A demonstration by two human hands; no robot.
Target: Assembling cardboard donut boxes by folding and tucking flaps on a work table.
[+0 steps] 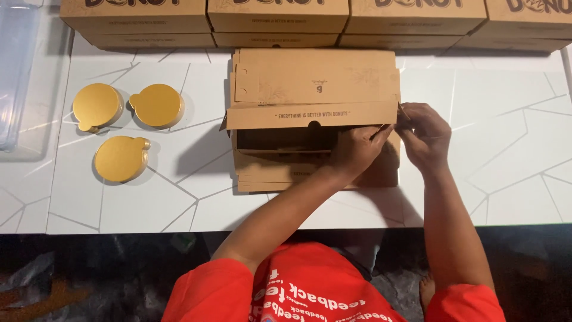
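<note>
**Both hands at the right end of a half-folded cardboard box**

Head view: a brown cardboard box (pixel 310 128) sits at the centre of the white desk (pixel 506 119), resting on a stack of flat box blanks (pixel 316 74) of the same brown card. Its front flap stands raised, with a dark hollow behind it.

The left hand (pixel 357 152) reaches in from six o'clock and presses on the box's right end, its fingers together against the card. The right hand (pixel 426 137), just beside it at three o'clock, pinches a small corner tab, with fingers clamped on the card's edge.

At nine o'clock from the box, well apart from it, lie three round gold cake boards (pixel 122 158), each with a small tab. At twelve o'clock a row of finished boxes (pixel 277 21) lines the far edge of the desk. A clear plastic container (pixel 18 71) shows at the far ten o'clock corner.

The box looks light and thin: stiff along its panels, weak at the scored folds, easily creased or torn at the tabs. It is best held by the panel edges close to a fold, not by the open flap.
</note>
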